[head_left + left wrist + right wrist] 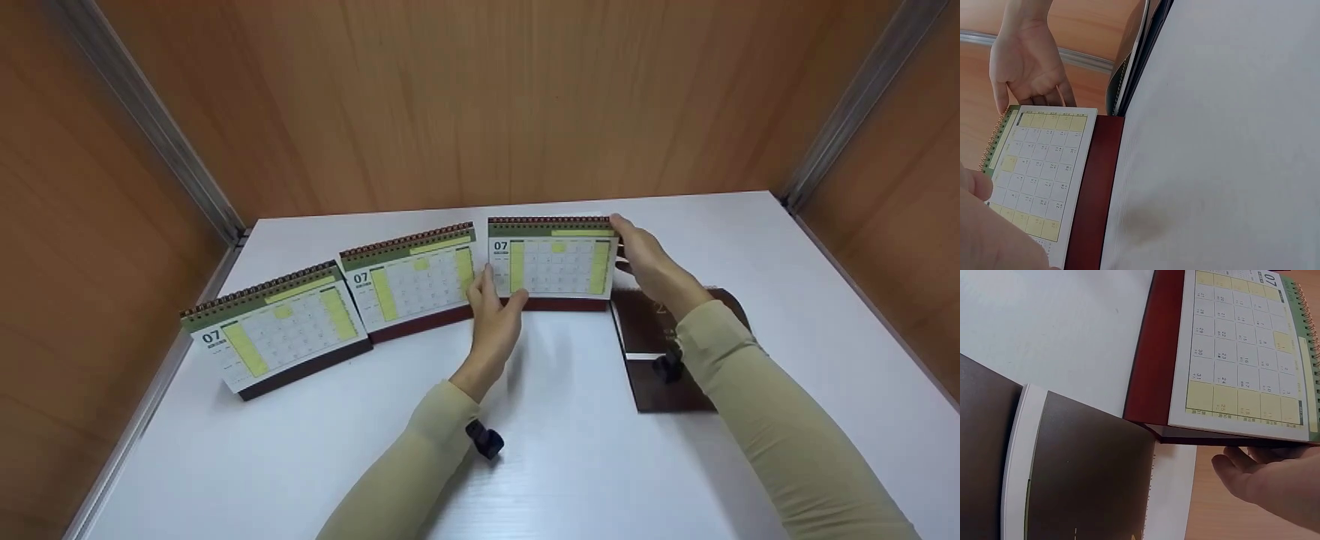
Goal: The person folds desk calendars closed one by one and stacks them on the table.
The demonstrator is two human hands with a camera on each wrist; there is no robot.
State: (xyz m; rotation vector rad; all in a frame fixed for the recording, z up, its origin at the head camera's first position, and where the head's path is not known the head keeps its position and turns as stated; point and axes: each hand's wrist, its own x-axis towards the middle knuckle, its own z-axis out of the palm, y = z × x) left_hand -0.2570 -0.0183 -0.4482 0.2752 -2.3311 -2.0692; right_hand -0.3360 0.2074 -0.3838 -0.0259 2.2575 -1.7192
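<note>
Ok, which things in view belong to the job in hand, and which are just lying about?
Job in hand:
Rightmost desk calendar, with the left hand and right hand on it
Probably the middle desk calendar and leftmost desk calendar, standing in its row

Lying about:
Dark brown spiral-bound booklet, flat; possibly another calendar

Desk calendar (559,266), coil-bound along its top edge, showed page 07: green header band, white grid, yellow outer columns, dark red base strip below. Sat landscape, page leaning back, toward the far side of the bench (562,465), near a similar calendar (420,289) on its left.
</note>
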